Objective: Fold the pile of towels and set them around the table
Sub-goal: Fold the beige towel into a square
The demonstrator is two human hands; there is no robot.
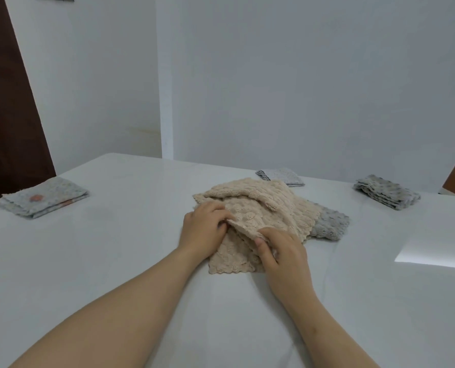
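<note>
**Both hands on the beige towel**

On the white table [114,261], the beige towel [282,205] lies bunched at the middle, over a grey towel [329,224]. The left folded towel [44,200] sits by the left edge, the right folded towel [385,193] near the far right corner, and the far folded towel [282,175] by the far edge. The left hand [202,232] and right hand [282,251] pinch a beige fold, fingers curled.

The left hand [203,229] grips the crumpled beige towel [260,205], and the right hand [280,252] pinches a fold of it just beside the left hand. A grey towel [329,224] pokes out from under the beige one, beyond the right hand. A pale folded towel [44,197] lies well to the left of the left hand, and a speckled folded towel [387,191] lies well to the right of the right hand.
</note>
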